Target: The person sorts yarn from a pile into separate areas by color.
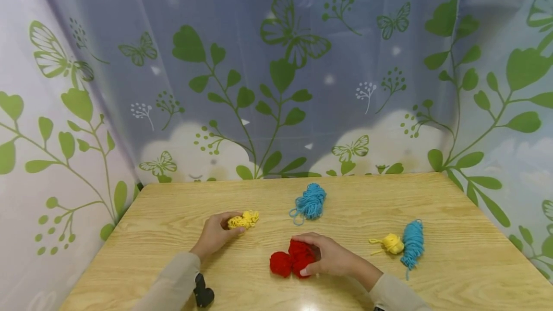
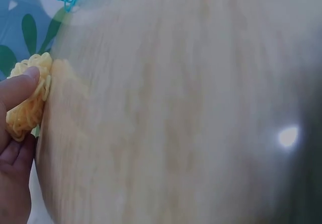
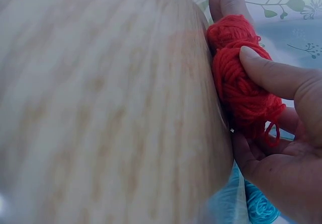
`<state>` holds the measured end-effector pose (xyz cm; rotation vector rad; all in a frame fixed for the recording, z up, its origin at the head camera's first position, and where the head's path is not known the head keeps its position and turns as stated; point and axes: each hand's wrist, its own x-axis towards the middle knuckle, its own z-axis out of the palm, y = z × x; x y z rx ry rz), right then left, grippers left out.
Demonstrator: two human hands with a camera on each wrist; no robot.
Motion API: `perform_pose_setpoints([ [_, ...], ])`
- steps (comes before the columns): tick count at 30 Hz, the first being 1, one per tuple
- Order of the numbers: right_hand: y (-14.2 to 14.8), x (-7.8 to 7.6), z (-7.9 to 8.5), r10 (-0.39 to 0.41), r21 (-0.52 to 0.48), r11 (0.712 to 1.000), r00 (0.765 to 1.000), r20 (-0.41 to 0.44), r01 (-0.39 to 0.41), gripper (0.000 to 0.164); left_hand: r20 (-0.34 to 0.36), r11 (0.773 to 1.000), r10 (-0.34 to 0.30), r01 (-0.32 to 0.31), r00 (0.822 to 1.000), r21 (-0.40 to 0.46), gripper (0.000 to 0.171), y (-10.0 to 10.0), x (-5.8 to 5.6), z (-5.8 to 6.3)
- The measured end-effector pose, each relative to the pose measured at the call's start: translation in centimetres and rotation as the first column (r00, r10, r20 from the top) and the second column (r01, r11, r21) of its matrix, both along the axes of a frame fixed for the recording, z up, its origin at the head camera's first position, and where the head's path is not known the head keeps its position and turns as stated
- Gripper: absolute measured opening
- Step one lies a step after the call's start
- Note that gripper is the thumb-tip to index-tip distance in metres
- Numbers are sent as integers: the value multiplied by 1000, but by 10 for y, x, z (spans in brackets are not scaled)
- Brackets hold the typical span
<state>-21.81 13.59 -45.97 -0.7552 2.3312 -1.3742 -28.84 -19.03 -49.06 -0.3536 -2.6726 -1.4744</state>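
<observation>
My left hand point(image 1: 218, 235) grips a loose bundle of yellow yarn point(image 1: 244, 220) on the left half of the table. In the left wrist view the thumb lies over that yellow bundle point(image 2: 31, 100), with fingers beneath. Nearer the front, my right hand point(image 1: 330, 255) holds a larger ball of red yarn point(image 1: 302, 257) between thumb and fingers. A smaller red yarn ball point(image 1: 281, 264) sits against its left side. From the right wrist the larger red ball point(image 3: 246, 85) shows its wound strands and a loose loop at one end.
A blue yarn skein point(image 1: 312, 201) lies at the back middle of the wooden table point(image 1: 354, 205). To the right, a small yellow yarn ball point(image 1: 392, 243) is beside another blue skein point(image 1: 413, 245). A black object point(image 1: 203, 292) shows by the left sleeve. Patterned curtains point(image 1: 242, 61) surround the table.
</observation>
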Motion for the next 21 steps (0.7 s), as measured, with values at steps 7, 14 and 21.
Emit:
perform_pose_setpoints([
  [7, 0, 2, 0, 0, 5, 1000, 999, -33, 1, 71, 2, 1000, -9, 9, 1000, 20, 39, 1, 3, 1],
  [14, 0, 2, -2, -8, 3, 1000, 999, -34, 8, 73, 34, 999, 12, -14, 999, 53, 41, 3, 5, 1],
  [21, 3, 2, 3, 41, 6, 999, 999, -12, -40, 79, 28, 999, 10, -11, 1000, 46, 44, 0, 5, 0],
])
